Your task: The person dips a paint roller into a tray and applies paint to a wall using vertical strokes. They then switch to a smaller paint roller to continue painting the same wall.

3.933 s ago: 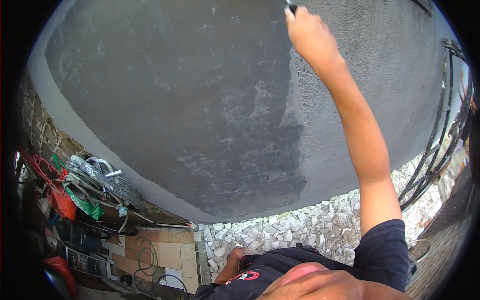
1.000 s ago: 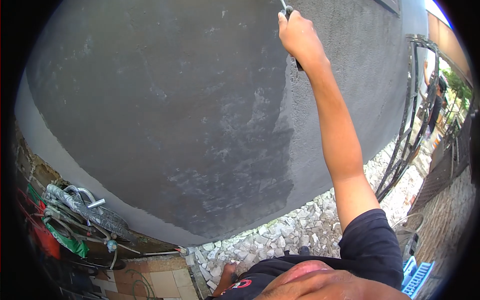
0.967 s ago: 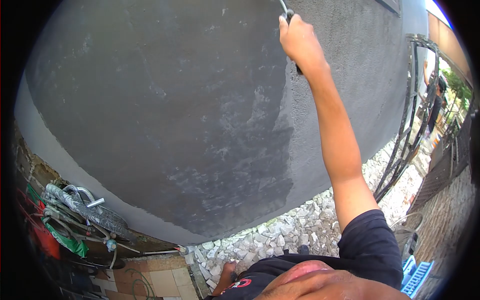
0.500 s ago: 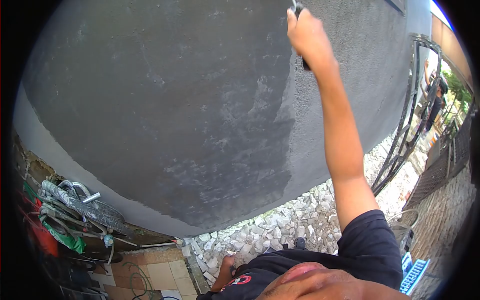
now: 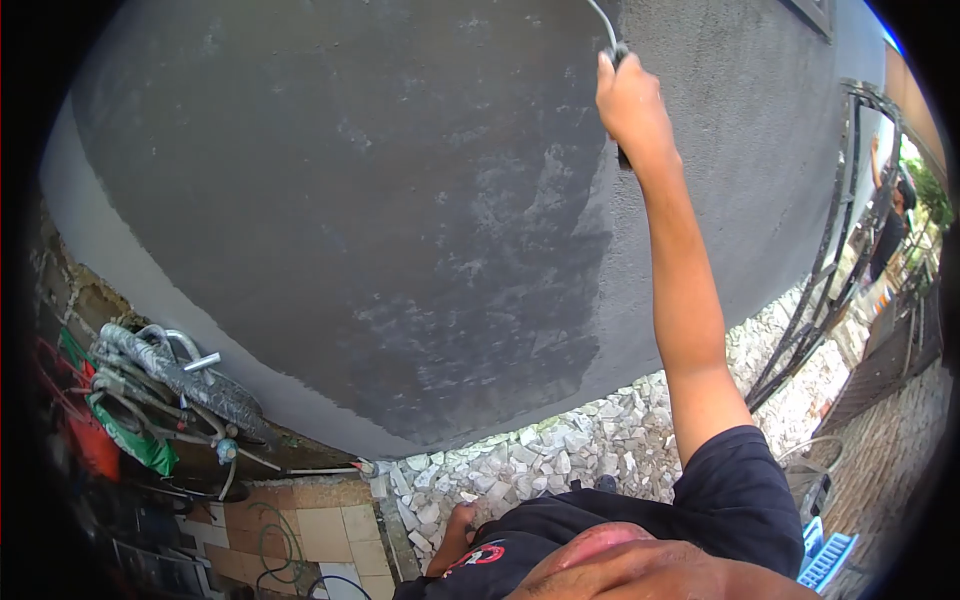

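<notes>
My right hand (image 5: pixel 636 105) is raised high at arm's length in front of the wall, its fingers wrapped round the black handle of a paint roller (image 5: pixel 605 25). The roller's bent metal rod runs up out of the frame, so its head is hidden. Before me the wall (image 5: pixel 400 220) has a dark grey coat with paler, patchy streaks low down. A lighter, rough grey strip (image 5: pixel 720 170) borders it on the right. Down beside my body, my left hand (image 5: pixel 462 518) hangs low over the stones; its fingers are too small to make out.
White broken stones (image 5: pixel 530 460) line the foot of the wall. Hoses and pipes (image 5: pixel 170 390) are heaped at left, near tiled paving (image 5: pixel 320 530). A black metal frame (image 5: pixel 825 270) leans at right, a person (image 5: pixel 890 230) beyond it. A blue plastic crate (image 5: pixel 828 562) lies lower right.
My right hand, still round the roller handle, appears lower and slightly right, and more of the metal rod shows. The whole view has shifted a little.
</notes>
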Available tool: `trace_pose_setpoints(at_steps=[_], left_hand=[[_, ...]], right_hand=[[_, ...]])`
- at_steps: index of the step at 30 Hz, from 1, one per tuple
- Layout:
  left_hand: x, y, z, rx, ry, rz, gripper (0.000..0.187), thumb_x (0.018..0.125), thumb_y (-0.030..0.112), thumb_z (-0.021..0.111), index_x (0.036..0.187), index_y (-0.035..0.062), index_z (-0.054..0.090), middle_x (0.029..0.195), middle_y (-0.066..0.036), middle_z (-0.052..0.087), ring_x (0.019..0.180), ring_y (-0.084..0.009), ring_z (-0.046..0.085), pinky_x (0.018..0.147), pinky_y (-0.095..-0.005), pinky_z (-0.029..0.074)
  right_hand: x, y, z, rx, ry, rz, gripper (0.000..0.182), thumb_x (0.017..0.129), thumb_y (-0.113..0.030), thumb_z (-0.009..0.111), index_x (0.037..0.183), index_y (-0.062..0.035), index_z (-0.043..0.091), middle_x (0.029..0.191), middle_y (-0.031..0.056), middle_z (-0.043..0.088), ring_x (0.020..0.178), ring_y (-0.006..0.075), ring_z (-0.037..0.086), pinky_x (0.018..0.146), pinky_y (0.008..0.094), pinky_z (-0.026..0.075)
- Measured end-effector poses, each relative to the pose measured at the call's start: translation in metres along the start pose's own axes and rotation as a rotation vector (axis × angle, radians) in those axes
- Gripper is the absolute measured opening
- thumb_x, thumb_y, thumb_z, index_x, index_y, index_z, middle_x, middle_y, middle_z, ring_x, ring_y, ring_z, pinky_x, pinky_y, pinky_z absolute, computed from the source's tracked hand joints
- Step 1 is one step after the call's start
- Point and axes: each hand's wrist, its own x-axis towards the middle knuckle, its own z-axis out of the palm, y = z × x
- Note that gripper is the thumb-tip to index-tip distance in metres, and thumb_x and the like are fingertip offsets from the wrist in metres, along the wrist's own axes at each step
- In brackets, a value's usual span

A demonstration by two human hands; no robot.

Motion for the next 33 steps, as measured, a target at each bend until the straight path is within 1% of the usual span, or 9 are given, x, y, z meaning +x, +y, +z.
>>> trace_pose_setpoints(at_steps=[5, 6, 12, 15, 18, 22, 26, 31, 33], left_hand=[[-0.007, -0.004, 0.004, 0.115, 0.155, 0.160, 0.061, 0.098, 0.053, 0.061, 0.116, -0.0049, 0.071, 0.102, -0.023, 0.075, 0.088, -0.0306, 0.072, 0.082, -0.0425, 0.055], [-0.022, 0.016, -0.008, 0.239, 0.081, 0.209, 0.067, 0.096, 0.057, 0.061, 0.124, -0.0021, 0.069, 0.116, -0.027, 0.072, 0.102, -0.0377, 0.071, 0.091, -0.0448, 0.054], [-0.003, 0.045, -0.010, 0.288, 0.035, 0.214, 0.061, 0.098, 0.055, 0.055, 0.125, 0.0010, 0.069, 0.129, -0.025, 0.067, 0.121, -0.0414, 0.063, 0.103, -0.0473, 0.049], [-0.022, 0.078, -0.006, 0.114, -0.006, 0.223, 0.062, 0.099, 0.057, 0.055, 0.118, 0.0002, 0.070, 0.121, -0.025, 0.070, 0.115, -0.0417, 0.065, 0.099, -0.0485, 0.050], [-0.005, 0.093, 0.008, 0.140, 0.129, 0.481, 0.060, 0.101, 0.056, 0.054, 0.112, 0.0006, 0.071, 0.106, -0.020, 0.074, 0.102, -0.0362, 0.070, 0.091, -0.0445, 0.052], [-0.071, 0.166, 0.008, -0.224, 0.109, 0.592, 0.063, 0.103, 0.060, 0.050, 0.111, 0.0015, 0.071, 0.089, -0.009, 0.071, 0.080, -0.0191, 0.064, 0.077, -0.0351, 0.052], [-0.108, 0.210, 0.009, -0.490, 0.012, 0.713, 0.072, 0.104, 0.068, 0.037, 0.122, 0.0046, 0.068, 0.097, -0.009, 0.068, 0.076, -0.0150, 0.061, 0.075, -0.0298, 0.050], [-0.137, 0.228, 0.007, -0.544, -0.144, 0.652, 0.078, 0.104, 0.070, 0.028, 0.140, 0.0082, 0.058, 0.130, -0.004, 0.067, 0.106, -0.0156, 0.066, 0.085, -0.0356, 0.048], [-0.140, 0.228, 0.022, -0.515, -0.131, 0.655, 0.077, 0.104, 0.071, 0.028, 0.140, 0.0089, 0.058, 0.129, -0.005, 0.067, 0.107, -0.0163, 0.065, 0.086, -0.0360, 0.049]], right_hand=[[-0.075, 0.016, 0.012, 0.042, -0.112, 0.149, 0.044, 0.108, -0.037, 0.046, 0.112, 0.0041, 0.060, 0.098, 0.0337, 0.069, 0.098, 0.0520, 0.067, 0.082, 0.0553, 0.053], [-0.080, 0.021, 0.014, 0.055, -0.137, 0.156, 0.043, 0.109, -0.036, 0.045, 0.112, 0.0040, 0.060, 0.097, 0.0334, 0.069, 0.097, 0.0517, 0.067, 0.082, 0.0553, 0.053], [-0.090, 0.030, 0.002, 0.049, -0.128, 0.055, 0.039, 0.109, -0.032, 0.046, 0.110, 0.0047, 0.060, 0.091, 0.0296, 0.070, 0.087, 0.0477, 0.069, 0.075, 0.0538, 0.052], [-0.110, 0.043, 0.007, 0.094, -0.190, 0.080, 0.036, 0.108, -0.031, 0.047, 0.107, 0.0024, 0.060, 0.089, 0.0293, 0.070, 0.088, 0.0486, 0.069, 0.075, 0.0543, 0.052], [-0.159, 0.057, 0.017, 0.265, -0.155, 0.073, 0.037, 0.108, -0.032, 0.049, 0.105, 0.0024, 0.060, 0.086, 0.0268, 0.069, 0.082, 0.0477, 0.068, 0.070, 0.0519, 0.050], [-0.278, 0.082, 0.043, 0.467, -0.236, 0.101, 0.036, 0.108, -0.032, 0.050, 0.106, 0.0030, 0.058, 0.078, 0.0281, 0.065, 0.079, 0.0503, 0.065, 0.065, 0.0526, 0.046], [-0.425, 0.124, 0.061, 0.480, -0.533, 0.109, 0.026, 0.104, -0.026, 0.055, 0.099, -0.0007, 0.054, 0.070, 0.0281, 0.062, 0.071, 0.0522, 0.063, 0.058, 0.0567, 0.043], [-0.528, 0.157, 0.056, 0.441, -0.883, 0.122, 0.027, 0.103, -0.028, 0.059, 0.098, -0.0011, 0.057, 0.074, 0.0269, 0.065, 0.076, 0.0508, 0.065, 0.062, 0.0546, 0.047], [-0.559, 0.169, 0.062, 0.460, -1.021, 0.139, 0.030, 0.101, -0.029, 0.060, 0.103, 0.0004, 0.060, 0.078, 0.0277, 0.067, 0.079, 0.0510, 0.066, 0.066, 0.0545, 0.049]])
